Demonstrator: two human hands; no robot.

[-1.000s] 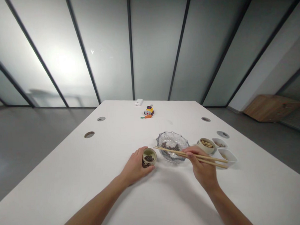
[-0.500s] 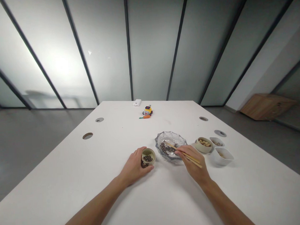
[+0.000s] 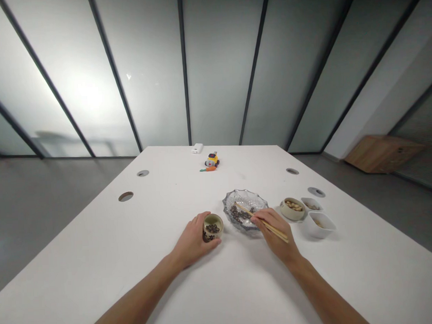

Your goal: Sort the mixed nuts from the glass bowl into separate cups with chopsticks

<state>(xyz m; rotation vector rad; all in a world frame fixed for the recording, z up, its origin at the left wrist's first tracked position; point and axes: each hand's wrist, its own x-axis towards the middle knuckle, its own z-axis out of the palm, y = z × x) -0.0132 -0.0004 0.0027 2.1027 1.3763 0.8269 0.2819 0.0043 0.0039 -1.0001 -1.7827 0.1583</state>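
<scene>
My left hand (image 3: 193,240) curls around the side of a small cream cup (image 3: 208,237) with dark lettering, which stands on the white table. Several dark beans (image 3: 212,228) lie inside the cup. My right hand (image 3: 276,231) grips a pair of wooden chopsticks (image 3: 276,232). Their tips point down into a clear, scalloped glass bowl (image 3: 255,194), among dark beans (image 3: 237,213) spread over its bottom. Whether the tips pinch a bean is too small to tell.
Right of the glass bowl sit a cream bowl (image 3: 287,214) of pale nuts and two white dishes, one nearer (image 3: 321,231) and one farther (image 3: 318,201). A yellow toy car (image 3: 212,160), an orange toy carrot (image 3: 211,169) and a white box (image 3: 197,148) lie toward the far edge. Round holes pierce the table (image 3: 160,198).
My right hand has swung the chopsticks from above the gap between cup and bowl, so their tips now reach down into the glass bowl. My left hand stays on the cup.
</scene>
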